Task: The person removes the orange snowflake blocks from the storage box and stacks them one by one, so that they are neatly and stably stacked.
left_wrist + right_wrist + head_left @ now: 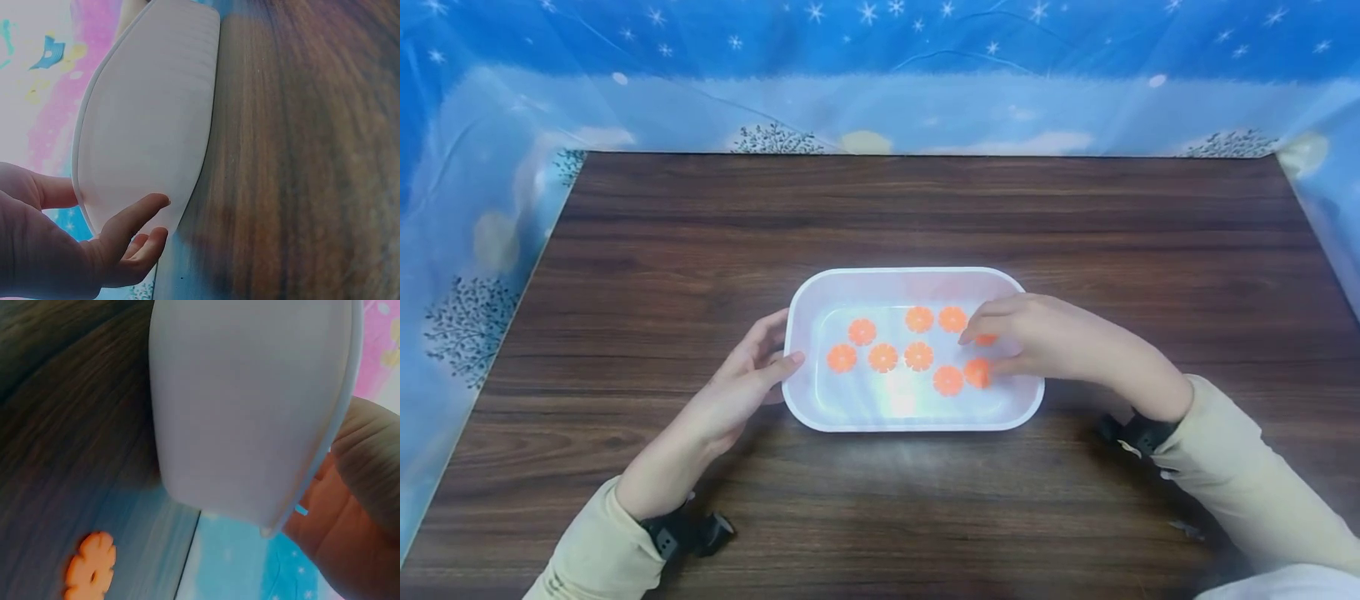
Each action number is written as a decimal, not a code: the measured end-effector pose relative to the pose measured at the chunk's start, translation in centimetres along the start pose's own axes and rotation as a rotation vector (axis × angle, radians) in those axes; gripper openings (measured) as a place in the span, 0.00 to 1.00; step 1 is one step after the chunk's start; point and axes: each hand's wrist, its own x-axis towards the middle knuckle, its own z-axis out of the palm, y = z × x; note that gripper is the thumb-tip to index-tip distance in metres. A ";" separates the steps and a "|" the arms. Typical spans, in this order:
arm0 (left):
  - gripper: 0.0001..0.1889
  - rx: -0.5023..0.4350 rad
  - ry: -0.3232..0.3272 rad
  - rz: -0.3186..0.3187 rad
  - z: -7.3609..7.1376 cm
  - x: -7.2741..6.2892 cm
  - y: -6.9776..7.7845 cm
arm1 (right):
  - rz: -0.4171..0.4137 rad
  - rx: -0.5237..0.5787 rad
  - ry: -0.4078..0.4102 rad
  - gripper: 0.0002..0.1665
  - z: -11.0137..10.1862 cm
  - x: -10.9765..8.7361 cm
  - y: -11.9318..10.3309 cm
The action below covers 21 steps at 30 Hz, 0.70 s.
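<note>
A white plastic tub [917, 421] stands on the wooden table, and several orange flower-shaped slices [883, 357] lie flat on its floor. My left hand [748, 371] grips the tub's left end, thumb over the rim and fingers against the outer wall, as the left wrist view also shows. Over the right end reaches my right hand [1018, 333], its thumb and fingers apart inside the tub. One slice [987, 339] shows partly between them, and another slice [977, 372] is right at the thumb tip. In the right wrist view the tub wall hides the fingertips.
Another orange piece [92, 565] lies on the table outside the tub, beside its right end. The dark wooden table [880, 217] is bounded at the back and sides by a blue patterned cloth [880, 108]. Each wrist wears a black camera [688, 533].
</note>
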 end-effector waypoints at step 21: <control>0.32 -0.006 0.008 -0.008 -0.2 0.0 -0.2 | 0.104 -0.175 -0.210 0.20 1.5 2.4 -1.5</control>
